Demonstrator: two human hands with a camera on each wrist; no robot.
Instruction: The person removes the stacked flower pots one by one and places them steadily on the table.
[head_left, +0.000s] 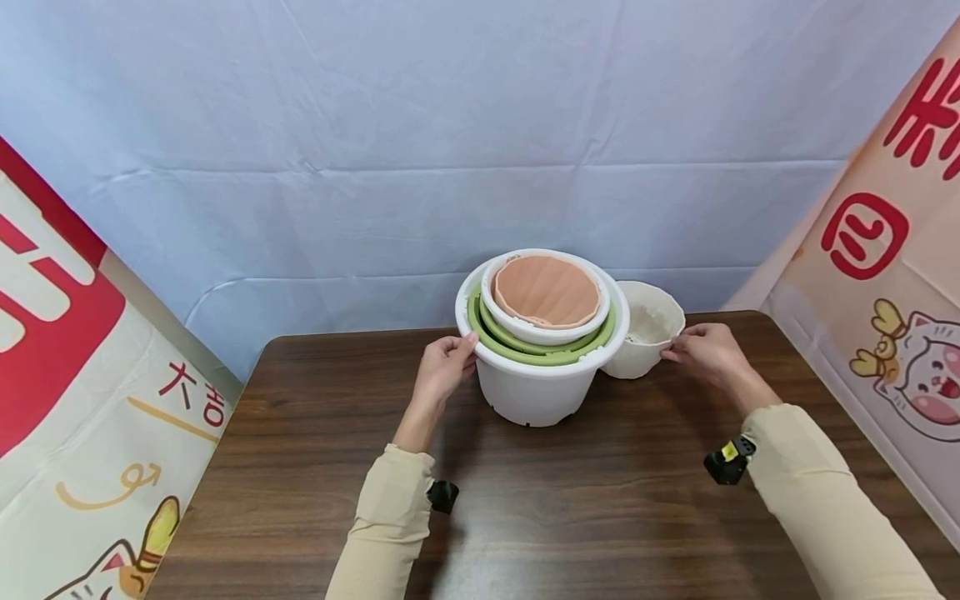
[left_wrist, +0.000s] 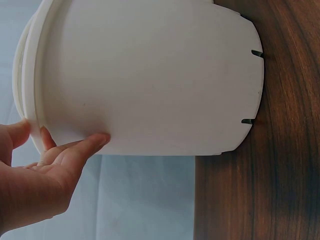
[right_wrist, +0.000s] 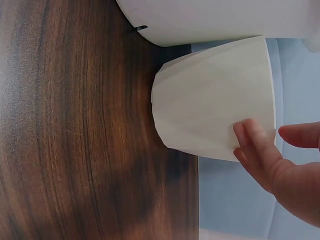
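Head view: green pot [head_left: 551,360] mostly hidden inside large white pot [head_left: 528,396]; lower wall of inner white pot [head_left: 551,335] hidden too. Cream pot [head_left: 651,323] partly covered by large white pot. Marks on inner white pot's rim too small to read. Wrist views: left hand [left_wrist: 47,180] cut off by left edge, right hand [right_wrist: 287,175] by right edge.

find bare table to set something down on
Bare tabletop lies in front of the large white pot, between the sleeves, and left of the left hand. Crowded: the back, where that pot, the cream pot and right hand bunch together.
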